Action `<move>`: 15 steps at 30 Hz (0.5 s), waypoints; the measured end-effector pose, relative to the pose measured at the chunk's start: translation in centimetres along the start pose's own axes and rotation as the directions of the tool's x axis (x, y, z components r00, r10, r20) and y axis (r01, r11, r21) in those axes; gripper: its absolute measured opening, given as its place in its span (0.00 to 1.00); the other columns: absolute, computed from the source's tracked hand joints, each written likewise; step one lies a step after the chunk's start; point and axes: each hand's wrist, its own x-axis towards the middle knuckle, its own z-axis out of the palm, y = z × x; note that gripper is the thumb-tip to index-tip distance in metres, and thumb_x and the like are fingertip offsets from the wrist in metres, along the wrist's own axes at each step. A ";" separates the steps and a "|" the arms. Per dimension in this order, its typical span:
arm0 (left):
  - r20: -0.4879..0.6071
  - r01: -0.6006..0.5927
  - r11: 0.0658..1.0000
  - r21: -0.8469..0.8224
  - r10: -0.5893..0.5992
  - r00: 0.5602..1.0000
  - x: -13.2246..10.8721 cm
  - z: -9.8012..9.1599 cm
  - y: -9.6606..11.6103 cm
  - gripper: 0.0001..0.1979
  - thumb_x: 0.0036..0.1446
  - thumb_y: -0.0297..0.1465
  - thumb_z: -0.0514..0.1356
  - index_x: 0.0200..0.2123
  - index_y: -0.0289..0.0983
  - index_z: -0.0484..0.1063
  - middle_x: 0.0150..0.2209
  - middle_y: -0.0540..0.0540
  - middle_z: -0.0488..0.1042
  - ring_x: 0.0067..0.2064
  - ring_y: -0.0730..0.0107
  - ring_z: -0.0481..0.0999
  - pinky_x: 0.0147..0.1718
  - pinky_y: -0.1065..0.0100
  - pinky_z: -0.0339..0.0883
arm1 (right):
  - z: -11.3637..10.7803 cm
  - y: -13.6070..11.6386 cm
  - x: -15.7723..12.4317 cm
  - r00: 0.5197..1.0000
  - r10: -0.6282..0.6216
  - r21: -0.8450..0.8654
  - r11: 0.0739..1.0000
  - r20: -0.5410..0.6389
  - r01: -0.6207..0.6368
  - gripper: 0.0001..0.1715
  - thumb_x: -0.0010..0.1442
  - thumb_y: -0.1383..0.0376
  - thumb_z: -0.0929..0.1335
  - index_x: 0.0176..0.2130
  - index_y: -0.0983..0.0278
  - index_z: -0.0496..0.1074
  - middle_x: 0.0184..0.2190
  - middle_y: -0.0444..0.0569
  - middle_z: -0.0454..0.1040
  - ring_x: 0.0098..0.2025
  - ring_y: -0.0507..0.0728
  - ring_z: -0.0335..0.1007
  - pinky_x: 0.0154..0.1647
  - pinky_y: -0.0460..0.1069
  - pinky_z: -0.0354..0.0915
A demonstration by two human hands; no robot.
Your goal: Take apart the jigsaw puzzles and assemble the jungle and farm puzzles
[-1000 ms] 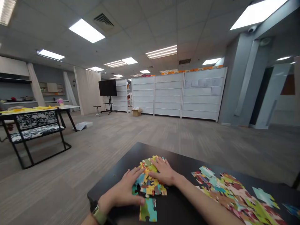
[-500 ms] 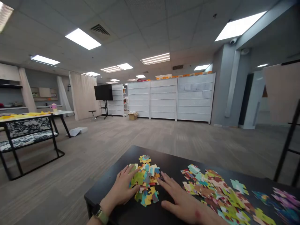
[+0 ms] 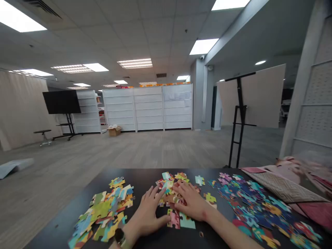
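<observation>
Both my hands rest on a small heap of jigsaw puzzle pieces (image 3: 169,195) in red, brown and cream, near the middle of a black table (image 3: 145,176). My left hand (image 3: 147,211) touches the heap's left side with its fingers spread, and a watch (image 3: 119,237) sits on that wrist. My right hand (image 3: 189,202) lies on the heap's right side, fingers apart. Neither hand visibly grips a piece. A yellow-green heap of puzzle pieces (image 3: 103,211) lies to the left, and a spread of blue-toned puzzle pieces (image 3: 255,207) lies to the right.
A patterned cloth (image 3: 282,186) lies folded at the table's right end. Beyond the far table edge stand a black easel frame (image 3: 238,117), a wall-mounted-style screen on a stand (image 3: 61,102), white shelving (image 3: 147,107) and a cardboard box (image 3: 114,131).
The view has swung right, showing more of the table. My hands have moved off the yellow-green heap, now on their left, and onto the reddish heap further right.
</observation>
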 end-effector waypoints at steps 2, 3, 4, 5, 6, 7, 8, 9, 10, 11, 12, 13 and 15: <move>-0.026 0.035 0.999 0.021 -0.035 0.999 3.2 0.8 0.4 0.35 0.67 0.54 0.47 0.71 0.47 0.49 0.73 0.42 0.48 0.72 0.44 0.44 0.67 0.40 0.42 | -0.2 -0.9 -0.6 0.995 -0.096 0.061 0.994 0.008 0.095 0.38 0.61 0.47 0.67 0.65 0.55 0.63 0.71 0.53 0.55 0.72 0.68 0.44 0.71 0.64 0.39; -0.041 0.049 0.998 0.029 -0.048 0.998 4.6 1.0 0.3 0.34 0.68 0.53 0.44 0.71 0.45 0.50 0.73 0.41 0.48 0.72 0.43 0.44 0.67 0.39 0.41 | -0.4 -1.2 -1.0 0.991 -0.133 0.081 0.988 0.000 0.133 0.37 0.58 0.48 0.69 0.62 0.57 0.66 0.68 0.54 0.59 0.71 0.68 0.49 0.71 0.63 0.42; -0.049 0.058 0.998 0.033 -0.056 0.997 5.8 1.2 0.2 0.33 0.69 0.53 0.42 0.70 0.44 0.53 0.72 0.39 0.49 0.72 0.41 0.45 0.66 0.37 0.40 | -0.5 -1.3 -1.3 0.986 -0.163 0.092 0.982 -0.014 0.164 0.36 0.54 0.49 0.72 0.59 0.58 0.68 0.65 0.55 0.64 0.68 0.68 0.55 0.69 0.62 0.47; -0.049 0.059 0.998 0.036 -0.057 0.997 6.7 1.4 0.1 0.33 0.69 0.53 0.42 0.69 0.43 0.56 0.72 0.39 0.51 0.72 0.38 0.45 0.66 0.35 0.39 | -0.6 -1.2 -1.6 0.983 -0.183 0.095 0.978 -0.032 0.185 0.35 0.50 0.49 0.74 0.54 0.60 0.71 0.60 0.54 0.68 0.63 0.67 0.60 0.67 0.60 0.52; -0.042 0.051 0.998 0.035 -0.050 0.998 7.3 1.4 -0.1 0.33 0.68 0.54 0.42 0.68 0.44 0.59 0.71 0.39 0.52 0.71 0.37 0.46 0.65 0.33 0.38 | -0.7 -1.0 -1.8 0.980 -0.192 0.094 0.976 -0.053 0.196 0.34 0.46 0.50 0.76 0.50 0.60 0.71 0.56 0.53 0.71 0.59 0.67 0.64 0.64 0.59 0.56; -0.031 0.035 0.999 0.030 -0.034 0.999 7.7 1.5 -0.2 0.33 0.68 0.55 0.42 0.67 0.45 0.61 0.71 0.40 0.54 0.71 0.37 0.46 0.65 0.32 0.37 | -0.9 -0.5 -1.9 0.979 -0.190 0.087 0.977 -0.076 0.196 0.31 0.45 0.51 0.76 0.46 0.61 0.72 0.52 0.52 0.72 0.56 0.66 0.66 0.61 0.58 0.59; -0.020 0.013 1.000 0.019 -0.013 1.000 7.7 1.5 -0.3 0.32 0.68 0.55 0.42 0.66 0.46 0.63 0.71 0.41 0.55 0.71 0.38 0.47 0.65 0.32 0.37 | -1.1 0.1 -1.8 0.979 -0.175 0.076 0.980 -0.105 0.183 0.28 0.47 0.53 0.75 0.45 0.61 0.71 0.51 0.52 0.72 0.55 0.65 0.66 0.60 0.57 0.60; -0.011 -0.013 1.000 0.005 0.013 1.000 7.5 1.4 -0.4 0.31 0.69 0.54 0.41 0.65 0.47 0.65 0.70 0.42 0.56 0.71 0.40 0.48 0.65 0.33 0.37 | -1.3 0.9 -1.5 0.981 -0.137 0.061 0.987 -0.137 0.146 0.23 0.50 0.56 0.73 0.45 0.61 0.71 0.53 0.53 0.71 0.57 0.65 0.65 0.60 0.56 0.60; -0.006 -0.040 0.999 -0.012 0.040 0.999 7.1 1.4 -0.3 0.30 0.69 0.54 0.41 0.63 0.47 0.66 0.69 0.42 0.58 0.71 0.43 0.49 0.66 0.35 0.38 | -1.5 1.7 -1.1 0.983 -0.080 0.046 0.995 -0.168 0.088 0.21 0.54 0.59 0.70 0.48 0.61 0.71 0.56 0.55 0.69 0.60 0.64 0.62 0.63 0.56 0.58; -0.005 -0.068 0.997 -0.029 0.068 0.998 6.5 1.2 -0.2 0.30 0.70 0.53 0.40 0.62 0.47 0.67 0.68 0.42 0.61 0.71 0.45 0.51 0.67 0.37 0.39 | -1.6 2.6 -0.5 0.981 -0.012 0.035 0.999 -0.196 0.019 0.22 0.57 0.61 0.66 0.51 0.61 0.70 0.60 0.56 0.66 0.64 0.63 0.58 0.65 0.56 0.54; -0.007 -0.096 0.994 -0.046 0.096 0.995 5.9 1.1 -0.1 0.29 0.70 0.52 0.40 0.61 0.46 0.68 0.66 0.42 0.63 0.70 0.47 0.54 0.67 0.40 0.41 | -1.7 3.5 0.2 0.975 0.071 0.026 0.997 -0.211 -0.067 0.26 0.59 0.63 0.64 0.56 0.62 0.68 0.64 0.57 0.62 0.68 0.63 0.54 0.68 0.56 0.50; -0.009 -0.125 0.990 -0.060 0.125 0.992 5.3 0.9 0.1 0.29 0.70 0.52 0.41 0.60 0.45 0.69 0.64 0.41 0.66 0.69 0.49 0.57 0.67 0.42 0.43 | -1.8 4.4 1.1 0.966 0.144 0.025 0.990 -0.214 -0.142 0.29 0.61 0.62 0.62 0.60 0.63 0.65 0.67 0.58 0.59 0.70 0.63 0.49 0.69 0.57 0.47; -0.008 -0.183 0.980 -0.082 0.183 0.983 4.1 0.5 0.4 0.27 0.69 0.52 0.45 0.60 0.44 0.68 0.60 0.41 0.68 0.65 0.52 0.62 0.67 0.47 0.47 | -1.5 5.6 2.9 0.954 0.238 0.032 0.971 -0.180 -0.236 0.34 0.65 0.57 0.59 0.67 0.64 0.59 0.70 0.60 0.55 0.72 0.68 0.44 0.70 0.64 0.42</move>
